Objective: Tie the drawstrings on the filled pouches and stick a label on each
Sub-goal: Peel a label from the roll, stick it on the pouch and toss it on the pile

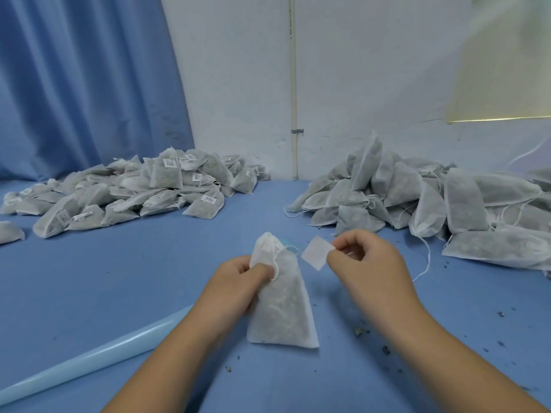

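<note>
A white filled pouch (283, 305) with its neck cinched lies lengthwise on the blue table (149, 278) at centre. My left hand (238, 281) grips its upper left side near the drawstring, which hangs in a loop by the thumb. My right hand (366, 263) pinches a small white square label (317, 252) by one corner, held just right of the pouch's neck and apart from it. A heap of labelled pouches (134, 192) sits at the back left. A heap of unlabelled pouches (432, 201) with loose strings sits at the back right.
A pale blue tube (89, 359) lies diagonally at the lower left. Dark crumbs (362, 331) are scattered on the table's right side. A blue curtain (83, 84) hangs at the back left, beside a white wall with a pipe (293, 99).
</note>
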A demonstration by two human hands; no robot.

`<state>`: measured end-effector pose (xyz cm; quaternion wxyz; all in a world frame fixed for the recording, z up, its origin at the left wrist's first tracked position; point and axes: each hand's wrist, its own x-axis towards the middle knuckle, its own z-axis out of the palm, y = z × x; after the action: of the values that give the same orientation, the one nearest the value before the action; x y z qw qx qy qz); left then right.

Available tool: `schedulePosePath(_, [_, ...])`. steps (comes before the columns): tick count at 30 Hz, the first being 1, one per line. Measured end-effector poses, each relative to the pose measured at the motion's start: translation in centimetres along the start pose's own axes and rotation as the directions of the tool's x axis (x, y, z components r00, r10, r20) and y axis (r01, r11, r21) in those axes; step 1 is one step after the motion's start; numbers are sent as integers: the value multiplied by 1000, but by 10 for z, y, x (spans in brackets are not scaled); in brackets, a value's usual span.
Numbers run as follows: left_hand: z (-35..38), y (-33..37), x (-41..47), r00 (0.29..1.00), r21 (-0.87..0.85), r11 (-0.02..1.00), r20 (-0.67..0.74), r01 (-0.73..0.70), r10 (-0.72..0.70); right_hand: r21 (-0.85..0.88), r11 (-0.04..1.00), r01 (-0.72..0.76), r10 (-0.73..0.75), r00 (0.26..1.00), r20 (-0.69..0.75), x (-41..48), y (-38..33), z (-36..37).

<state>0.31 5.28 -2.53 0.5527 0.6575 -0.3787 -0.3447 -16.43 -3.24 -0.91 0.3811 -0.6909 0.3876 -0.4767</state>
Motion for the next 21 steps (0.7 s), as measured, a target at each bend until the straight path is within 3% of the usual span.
schedulePosePath(2, [13,2,-4,999,20,1000,38,-8,7,-13,994,108,-108,991,-73,-13,-5,-8])
schedulePosePath(4, [24,3,-7,999,9,1000,43,0,-1,-130,953,273,-289,949,-129,-26,-8,-9])
schedulePosePath(9, [43,11,-17,998,-41,999,48,36,-34,-466,739,487,-595,796,-112,-38,-10,-5])
schedulePosePath(14, [50,12,-21,1000,-26,999,-10,28,-28,-560,654,509,-653,753,-78,-39,-9,-2])
schedulePosePath(21, [56,14,-26,1000,-34,999,4,-19,19,-551,658,514,-607,794,16,-43,-10,5])
